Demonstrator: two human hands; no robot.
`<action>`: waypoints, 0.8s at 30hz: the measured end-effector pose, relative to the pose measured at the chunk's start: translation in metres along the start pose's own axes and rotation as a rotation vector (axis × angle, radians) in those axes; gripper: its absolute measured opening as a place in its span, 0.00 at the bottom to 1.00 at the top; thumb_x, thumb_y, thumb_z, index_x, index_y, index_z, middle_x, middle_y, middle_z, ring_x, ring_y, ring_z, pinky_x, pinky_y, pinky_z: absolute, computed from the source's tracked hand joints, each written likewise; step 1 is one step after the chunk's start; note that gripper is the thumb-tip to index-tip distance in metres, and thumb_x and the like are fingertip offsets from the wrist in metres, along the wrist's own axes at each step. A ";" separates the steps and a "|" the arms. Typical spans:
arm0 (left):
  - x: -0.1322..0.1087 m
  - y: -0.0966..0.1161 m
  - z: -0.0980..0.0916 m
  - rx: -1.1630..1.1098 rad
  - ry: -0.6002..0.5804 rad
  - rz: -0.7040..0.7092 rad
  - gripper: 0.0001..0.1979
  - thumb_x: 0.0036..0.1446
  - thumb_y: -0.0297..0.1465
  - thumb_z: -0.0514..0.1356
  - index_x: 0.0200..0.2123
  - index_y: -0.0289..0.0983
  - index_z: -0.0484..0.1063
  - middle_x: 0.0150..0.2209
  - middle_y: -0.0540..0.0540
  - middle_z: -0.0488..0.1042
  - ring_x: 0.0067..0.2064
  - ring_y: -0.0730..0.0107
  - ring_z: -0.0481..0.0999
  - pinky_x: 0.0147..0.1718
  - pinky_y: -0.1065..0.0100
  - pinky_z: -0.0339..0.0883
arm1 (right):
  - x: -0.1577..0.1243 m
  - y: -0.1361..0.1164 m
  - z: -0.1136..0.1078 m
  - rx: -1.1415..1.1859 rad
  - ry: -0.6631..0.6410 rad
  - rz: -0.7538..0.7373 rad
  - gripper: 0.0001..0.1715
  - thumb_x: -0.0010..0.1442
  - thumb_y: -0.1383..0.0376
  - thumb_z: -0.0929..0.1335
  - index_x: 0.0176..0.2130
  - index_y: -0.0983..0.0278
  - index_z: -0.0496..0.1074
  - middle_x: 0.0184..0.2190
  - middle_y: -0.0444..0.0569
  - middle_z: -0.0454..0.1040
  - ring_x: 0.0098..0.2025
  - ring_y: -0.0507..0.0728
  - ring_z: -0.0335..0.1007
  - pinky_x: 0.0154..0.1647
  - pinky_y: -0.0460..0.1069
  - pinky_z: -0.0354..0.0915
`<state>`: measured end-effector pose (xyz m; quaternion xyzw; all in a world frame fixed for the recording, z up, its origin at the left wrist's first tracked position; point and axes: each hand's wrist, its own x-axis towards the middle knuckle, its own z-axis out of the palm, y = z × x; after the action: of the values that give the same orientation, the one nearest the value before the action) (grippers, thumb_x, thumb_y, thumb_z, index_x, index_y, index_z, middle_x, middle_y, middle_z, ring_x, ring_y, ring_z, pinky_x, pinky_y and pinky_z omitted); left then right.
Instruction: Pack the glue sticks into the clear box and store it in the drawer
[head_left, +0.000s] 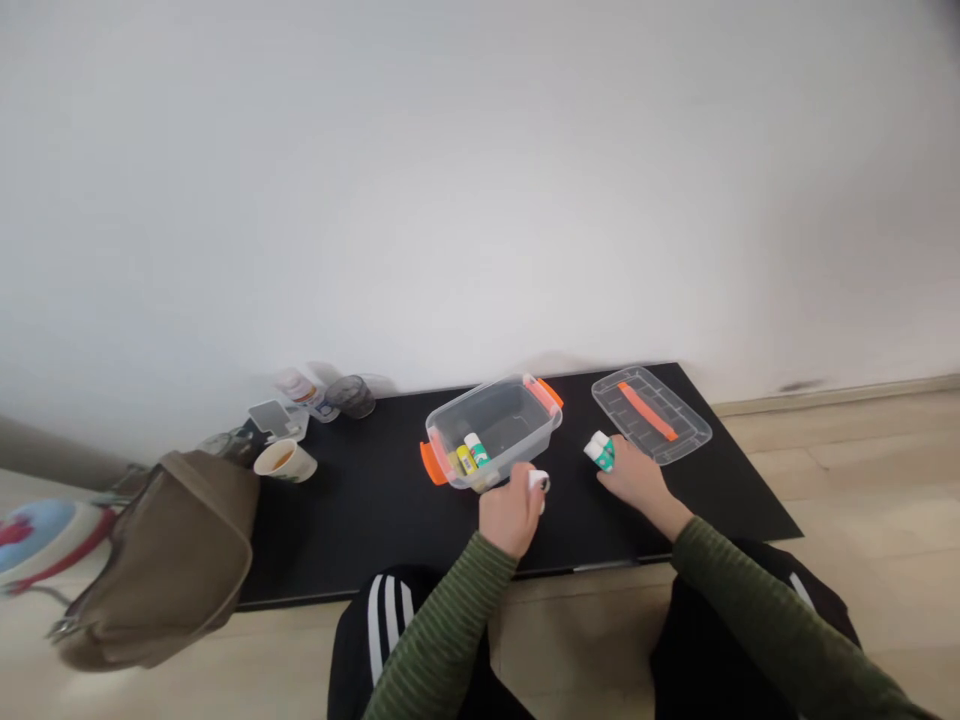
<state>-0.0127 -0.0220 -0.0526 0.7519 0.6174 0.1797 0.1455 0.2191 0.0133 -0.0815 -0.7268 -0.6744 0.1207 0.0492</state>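
Between our left hand (512, 508) and our right hand (634, 483) we have a lane of bare black table (574, 505); it continues forward, between the box (534, 445) and the flat lid (649, 412), until the white wall (525, 200). Just ahead of the left grip, the box side blocks a low passing, but above its rim the way is open. To the left of this grip we find wide free surface, until the paper cup (298, 464), well apart, and the bag (180, 560) beyond it.

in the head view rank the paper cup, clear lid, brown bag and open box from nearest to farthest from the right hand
From the right hand:
1. clear lid, just beyond it
2. open box, to its left
3. paper cup, farther left, past the box
4. brown bag, farthest left of the four
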 end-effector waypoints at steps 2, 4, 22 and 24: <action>0.011 0.005 0.015 0.090 -0.128 0.092 0.17 0.67 0.44 0.48 0.47 0.40 0.68 0.36 0.44 0.77 0.35 0.62 0.78 0.32 0.68 0.66 | 0.008 0.001 0.004 -0.001 -0.019 0.069 0.22 0.54 0.61 0.68 0.47 0.65 0.63 0.44 0.56 0.73 0.45 0.63 0.72 0.36 0.51 0.60; 0.025 0.009 0.032 0.157 -0.205 0.171 0.17 0.65 0.45 0.51 0.47 0.40 0.68 0.40 0.43 0.75 0.37 0.61 0.78 0.33 0.68 0.68 | 0.013 -0.006 0.010 -0.018 0.016 0.069 0.22 0.55 0.60 0.68 0.47 0.64 0.63 0.45 0.56 0.72 0.50 0.64 0.70 0.38 0.51 0.62; 0.043 -0.002 0.091 -0.184 -0.026 0.229 0.31 0.57 0.21 0.56 0.63 0.40 0.57 0.59 0.38 0.62 0.59 0.59 0.69 0.58 0.60 0.67 | 0.004 -0.010 0.014 -0.030 0.231 -0.223 0.18 0.66 0.58 0.62 0.52 0.64 0.68 0.49 0.57 0.70 0.51 0.62 0.67 0.43 0.51 0.65; 0.041 -0.004 0.091 -0.239 -0.014 0.212 0.31 0.56 0.19 0.55 0.62 0.39 0.58 0.58 0.37 0.62 0.59 0.59 0.69 0.59 0.58 0.66 | -0.002 -0.014 0.015 0.008 0.160 -0.274 0.16 0.66 0.60 0.63 0.51 0.62 0.69 0.50 0.55 0.70 0.50 0.60 0.68 0.39 0.49 0.65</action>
<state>0.0313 0.0188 -0.1317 0.7914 0.5078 0.2612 0.2184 0.2018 0.0107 -0.0926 -0.6349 -0.7608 0.0573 0.1214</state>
